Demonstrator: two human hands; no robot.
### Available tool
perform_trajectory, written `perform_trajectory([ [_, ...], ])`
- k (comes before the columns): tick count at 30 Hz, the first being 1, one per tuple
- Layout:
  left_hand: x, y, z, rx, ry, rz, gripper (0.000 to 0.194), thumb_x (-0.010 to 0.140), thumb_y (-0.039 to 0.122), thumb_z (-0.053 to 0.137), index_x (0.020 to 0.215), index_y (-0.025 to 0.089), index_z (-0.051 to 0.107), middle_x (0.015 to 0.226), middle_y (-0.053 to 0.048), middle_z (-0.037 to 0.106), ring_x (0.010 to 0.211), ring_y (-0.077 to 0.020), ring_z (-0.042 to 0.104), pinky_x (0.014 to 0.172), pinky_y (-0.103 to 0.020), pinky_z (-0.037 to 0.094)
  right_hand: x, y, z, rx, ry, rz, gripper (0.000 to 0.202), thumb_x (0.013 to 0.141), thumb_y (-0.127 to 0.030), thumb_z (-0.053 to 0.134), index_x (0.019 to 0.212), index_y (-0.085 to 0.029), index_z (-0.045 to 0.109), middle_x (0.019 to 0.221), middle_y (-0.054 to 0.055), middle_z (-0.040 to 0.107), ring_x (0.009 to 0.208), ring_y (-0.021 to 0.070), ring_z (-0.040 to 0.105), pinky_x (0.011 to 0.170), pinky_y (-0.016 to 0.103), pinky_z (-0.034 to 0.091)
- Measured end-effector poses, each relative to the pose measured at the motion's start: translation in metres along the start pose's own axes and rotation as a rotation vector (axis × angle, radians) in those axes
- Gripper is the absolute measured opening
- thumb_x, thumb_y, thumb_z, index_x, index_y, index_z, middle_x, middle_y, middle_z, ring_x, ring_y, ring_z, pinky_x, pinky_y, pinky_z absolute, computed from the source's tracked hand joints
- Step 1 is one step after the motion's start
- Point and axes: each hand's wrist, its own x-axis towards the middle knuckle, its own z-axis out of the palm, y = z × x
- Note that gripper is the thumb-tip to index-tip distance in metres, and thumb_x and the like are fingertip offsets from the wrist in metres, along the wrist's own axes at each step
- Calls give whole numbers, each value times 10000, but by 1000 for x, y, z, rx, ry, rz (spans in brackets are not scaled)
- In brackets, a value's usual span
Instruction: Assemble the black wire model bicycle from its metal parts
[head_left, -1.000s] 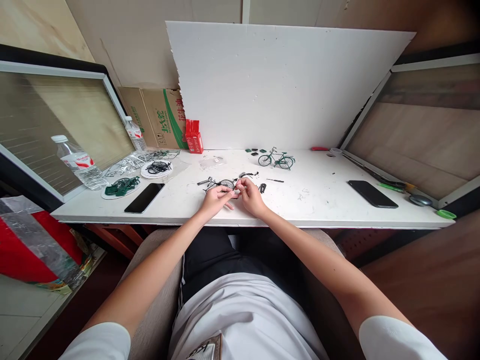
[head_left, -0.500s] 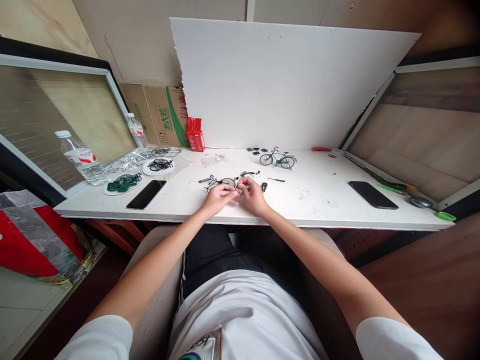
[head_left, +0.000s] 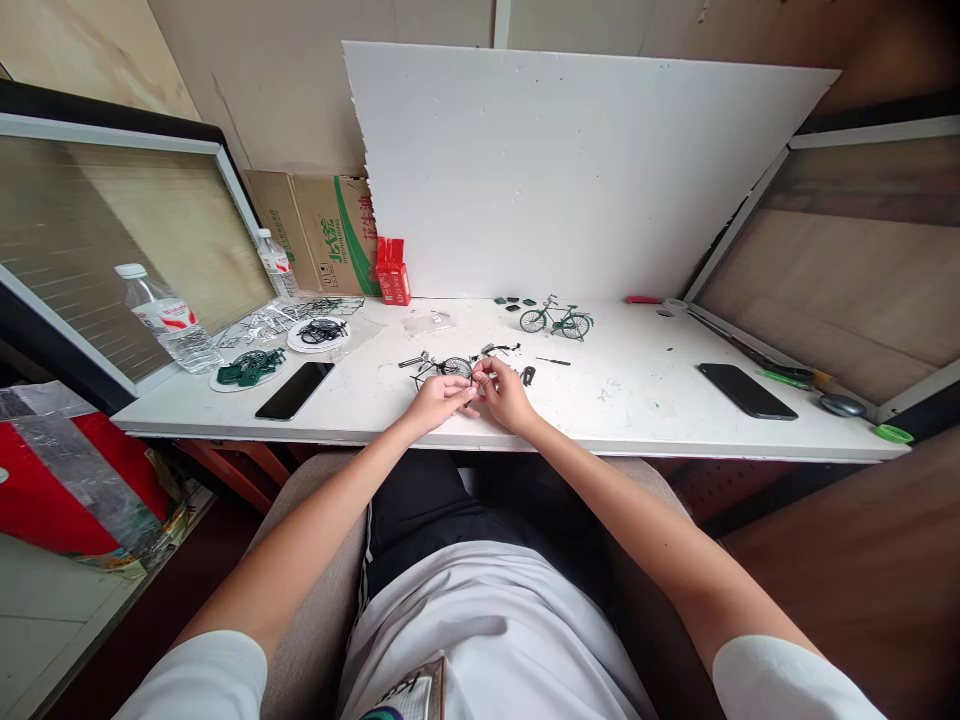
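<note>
- Black plastic model-bicycle parts [head_left: 454, 366], frame centre: several loose, assembly apparently unfinished.
- Left hand [head_left: 439, 400], right hand [head_left: 506, 394]: fingertips pinched on thin black piece [head_left: 472, 378], details unclear.
- Green model bicycle [head_left: 556, 320], right of centre: looks whole.

The big tan cardboard box [head_left: 306, 230] at the back L side of the desk [head_left: 637, 410] has 北大荒 on it in lg. green signs, w/ a row of tiny green letters next to them, too sm. to read. By its R edge, 花生油 is in red. The sm. red paper box [head_left: 394, 275] has white marks, too tiny to tell. Both clear plastic bottles w/ white caps [head_left: 171, 325] have red & white labels [head_left: 166, 316], words too blurry. The white cloth shirt [head_left: 487, 620] has a square patch [head_left: 411, 690] w/ blk letters: K 1st, rest unclear.
</note>
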Motion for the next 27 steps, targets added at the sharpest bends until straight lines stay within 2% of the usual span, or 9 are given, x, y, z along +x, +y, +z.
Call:
perform_trajectory([
  [5, 2, -7, -3, 62, -40, -25, 483, 894, 538, 751, 1144, 125, 731, 1011, -145, 800, 774, -250, 800, 552, -241, 413, -1, 0, 0, -26, -17, -25, 144, 998, -340, 510, 952, -222, 580, 917, 47, 632, 808, 189, 587, 714, 323, 506],
  [10, 2, -7, -3, 69, -32, -29, 489, 907, 534, 734, 1174, 125, 725, 1057, -162, 801, 777, -246, 799, 558, -243, 400, -1, 4, 1, 37, -2, 10, 164, 1017, -371, 481, 956, -232, 544, 892, 29, 597, 798, 179, 566, 719, 313, 493],
  [14, -1, 0, -1, 48, -34, -45, 504, 921, 514, 721, 1227, 114, 703, 1130, -199, 792, 808, -246, 800, 590, -252, 417, 4, 12, -6, 125, 136, 102, 302, 1044, -540, 441, 985, -250, 500, 892, 24, 583, 832, 178, 580, 721, 298, 501],
  [17, -4, 5, 0, 41, -16, -59, 489, 923, 505, 718, 1206, 106, 700, 1154, -213, 786, 801, -241, 797, 631, -268, 447, 11, 21, -22, 131, 235, 135, 390, 1039, -639, 416, 959, -262, 476, 900, 29, 574, 835, 183, 586, 711, 298, 524],
  [20, -4, 6, 2, 46, -7, -72, 471, 926, 491, 717, 1196, 106, 701, 1151, -212, 788, 780, -228, 791, 682, -287, 477, 20, 30, -41, 106, 351, 144, 413, 1038, -669, 393, 958, -270, 457, 918, 33, 556, 875, 192, 607, 675, 291, 535],
  [23, -3, 5, 2, 40, -2, -75, 455, 927, 474, 720, 1194, 106, 701, 1156, -209, 787, 760, -217, 787, 702, -294, 491, 26, 41, -54, 79, 400, 188, 425, 1040, -680, 373, 955, -270, 448, 942, 35, 561, 882, 185, 619, 661, 280, 545],
  [27, -3, 3, 2, 21, -2, -72, 452, 924, 463, 722, 1193, 99, 699, 1140, -208, 789, 745, -209, 783, 708, -294, 504, 28, 47, -58, 82, 431, 272, 488, 1007, -746, 361, 934, -269, 431, 931, 31, 550, 858, 181, 621, 618, 272, 533],
])
